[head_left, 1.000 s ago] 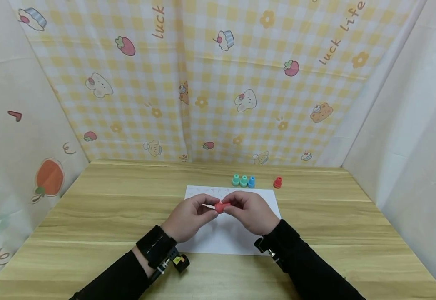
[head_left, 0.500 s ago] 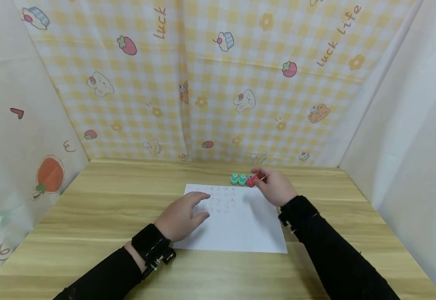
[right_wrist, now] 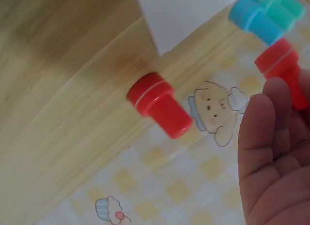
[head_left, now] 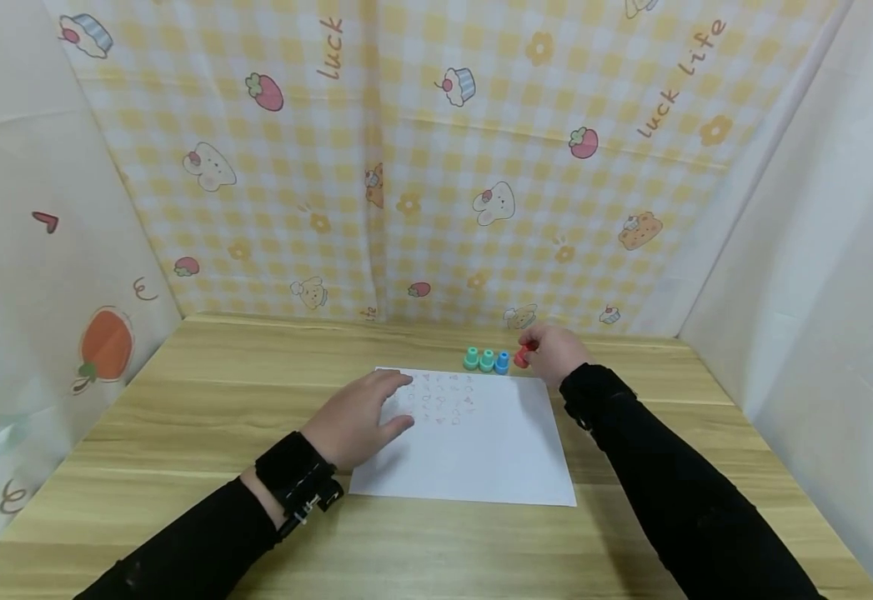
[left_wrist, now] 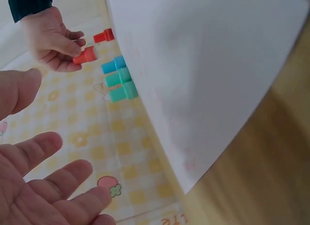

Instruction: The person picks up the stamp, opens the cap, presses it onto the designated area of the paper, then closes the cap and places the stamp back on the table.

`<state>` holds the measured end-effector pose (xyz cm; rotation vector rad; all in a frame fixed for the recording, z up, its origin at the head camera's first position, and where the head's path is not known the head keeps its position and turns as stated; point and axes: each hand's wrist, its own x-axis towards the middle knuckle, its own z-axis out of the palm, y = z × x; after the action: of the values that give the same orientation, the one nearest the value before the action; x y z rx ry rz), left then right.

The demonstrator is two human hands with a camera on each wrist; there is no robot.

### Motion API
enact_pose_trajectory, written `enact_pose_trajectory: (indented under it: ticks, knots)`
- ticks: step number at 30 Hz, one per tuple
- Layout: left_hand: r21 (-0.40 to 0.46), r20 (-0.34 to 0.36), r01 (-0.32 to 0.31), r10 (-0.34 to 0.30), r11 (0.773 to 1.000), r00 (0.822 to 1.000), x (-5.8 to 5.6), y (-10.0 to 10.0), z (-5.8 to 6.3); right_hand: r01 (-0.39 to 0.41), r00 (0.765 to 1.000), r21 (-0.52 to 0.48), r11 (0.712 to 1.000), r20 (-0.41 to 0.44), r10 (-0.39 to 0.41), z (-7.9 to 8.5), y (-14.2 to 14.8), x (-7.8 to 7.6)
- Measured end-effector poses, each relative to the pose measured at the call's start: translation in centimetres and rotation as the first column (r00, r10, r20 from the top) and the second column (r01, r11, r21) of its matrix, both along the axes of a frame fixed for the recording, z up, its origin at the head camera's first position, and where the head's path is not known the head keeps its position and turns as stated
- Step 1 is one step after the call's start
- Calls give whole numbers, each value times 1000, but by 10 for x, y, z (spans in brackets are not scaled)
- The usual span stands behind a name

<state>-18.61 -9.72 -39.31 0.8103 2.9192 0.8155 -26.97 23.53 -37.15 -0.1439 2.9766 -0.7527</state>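
Observation:
My right hand (head_left: 556,357) pinches a red stamp (head_left: 522,357) by its narrow handle, just right of the standing blue stamp (head_left: 501,362). Two green stamps (head_left: 471,359) stand left of the blue one, in a row behind the paper. A second red stamp (right_wrist: 159,105) stands on the table beside the right hand in the right wrist view; the hand hides it in the head view. Over the left part of the white paper (head_left: 504,454), my left hand (head_left: 353,421) is held with fingers spread, holding nothing. Small faint reddish marks in rows show on the paper.
The wooden table (head_left: 226,400) extends to both sides of the paper. A yellow checked cloth (head_left: 286,167) hangs behind it, and white cloths (head_left: 804,250) close off the left and right sides.
Both hands were together at a red stamp over the paper. The right hand has carried it back and right to the end of the row; the left hand let go and moved left.

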Motion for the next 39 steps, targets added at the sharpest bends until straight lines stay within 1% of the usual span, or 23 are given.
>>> enact_pose_trajectory:
  ticks: [3,8,14,20,29,33,39]
  knots:
    - [-64,1,-6,7,998,1000,-2,-1,4,-2,1000,36,999,1,2,-3,-1,-5]
    - [-175,41,-19,26,984,999,-5,-2,8,-4,1000,107,994,3,4,-5,-3,-9]
    - [-258,89,-32,57,966,994,-7,-3,10,-8,1000,154,988,-13,10,-8,-3,-13]
    - [-280,97,-43,73,959,993,-8,-3,11,-13,1000,181,983,-13,16,-11,-3,-15]
    - [-283,100,-46,77,958,992,-8,-4,11,-24,999,213,977,-17,28,-18,-4,-21]
    - [-282,96,-46,77,958,992,-9,-5,11,-16,1000,216,976,0,16,-18,-6,-21]
    - [-283,95,-49,79,958,992,-9,-6,10,-27,1000,233,972,-4,29,-21,-6,-22]
